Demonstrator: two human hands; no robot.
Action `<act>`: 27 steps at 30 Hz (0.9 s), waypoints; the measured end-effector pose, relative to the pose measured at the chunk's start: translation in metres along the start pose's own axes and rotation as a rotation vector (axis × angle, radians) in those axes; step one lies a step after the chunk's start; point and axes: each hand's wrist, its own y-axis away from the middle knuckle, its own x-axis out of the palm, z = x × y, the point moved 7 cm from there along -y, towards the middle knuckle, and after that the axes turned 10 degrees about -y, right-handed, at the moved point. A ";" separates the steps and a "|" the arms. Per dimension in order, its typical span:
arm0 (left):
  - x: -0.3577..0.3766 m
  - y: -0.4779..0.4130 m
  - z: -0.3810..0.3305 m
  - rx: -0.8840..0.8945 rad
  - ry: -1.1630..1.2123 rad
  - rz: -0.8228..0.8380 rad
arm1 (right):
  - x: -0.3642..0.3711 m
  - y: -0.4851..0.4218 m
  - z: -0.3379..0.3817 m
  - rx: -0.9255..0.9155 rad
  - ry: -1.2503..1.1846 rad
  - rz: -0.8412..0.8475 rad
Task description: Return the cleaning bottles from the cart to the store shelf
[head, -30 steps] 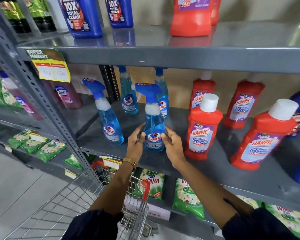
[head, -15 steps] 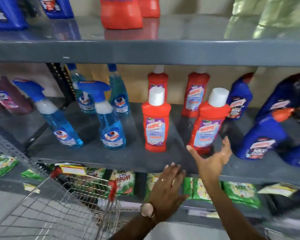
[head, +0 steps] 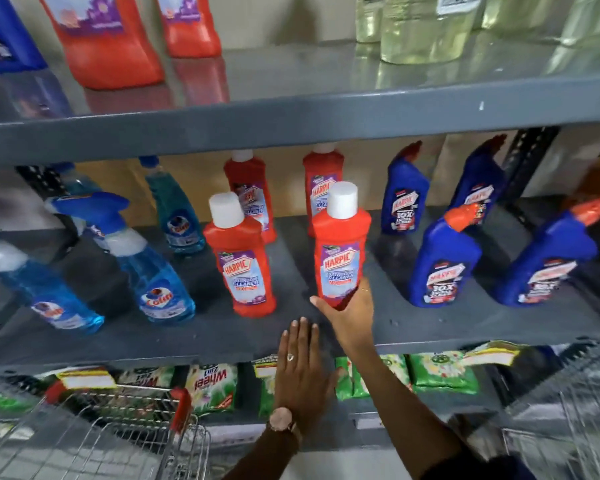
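Observation:
My right hand is closed around the base of a red Harpic bottle with a white cap, standing on the grey middle shelf. My left hand lies flat and open at the shelf's front edge, holding nothing. A second red Harpic bottle stands to the left, two more behind. Blue Colin spray bottles stand further left. Dark blue Harpic bottles stand to the right. The wire cart is at bottom left; I see no bottles in its visible part.
The upper shelf carries red, blue and clear bottles. Green detergent packets lie on the lower shelf. Another wire basket shows at bottom right. Bare shelf surface lies between the held bottle and the dark blue ones.
Both hands left the blue Colin spray bottle and moved right. My right hand has closed on the red Harpic bottle; my left hand rests flat at the shelf edge.

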 end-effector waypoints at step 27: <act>0.004 -0.007 -0.076 0.061 -0.011 -0.073 | -0.147 -0.029 0.006 0.009 0.221 -0.195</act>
